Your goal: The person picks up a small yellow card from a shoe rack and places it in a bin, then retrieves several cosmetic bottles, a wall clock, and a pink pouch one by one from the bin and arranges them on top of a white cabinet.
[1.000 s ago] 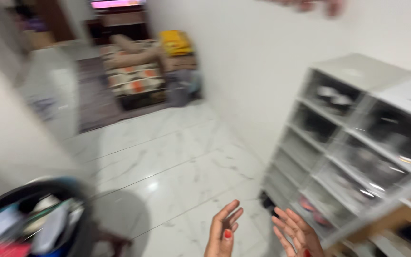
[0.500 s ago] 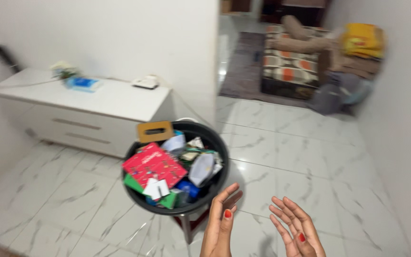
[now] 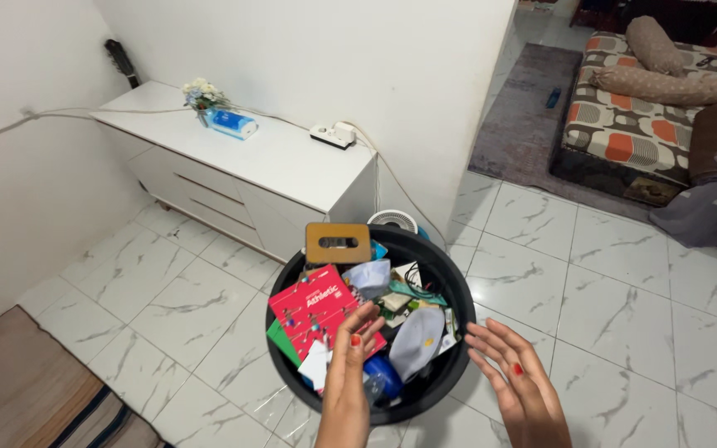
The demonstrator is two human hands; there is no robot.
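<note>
While both hands hover over the round black bin (image 3: 450, 365) on the marble floor, nothing is gripped yet; this reads as the approach, just before something is picked from the heap. The left hand (image 3: 350, 353) is edge-on above the red printed box (image 3: 319, 309), its fingers (image 3: 364, 319) loosely spread and slightly curled, empty. That box lies at about eleven o'clock from those fingertips, apparently just under them; whether they touch it I cannot tell. The right hand (image 3: 512, 382) hangs palm-up past the bin's rim at three o'clock, fingers fanned wide, holding nothing. A pale cap-like item (image 3: 418, 338) lies between the two hands, and a brown tissue-box cover (image 3: 338, 243) rests on the rim at twelve o'clock. Picking anything out would call for lowering and closing the fingers on one item.
</note>
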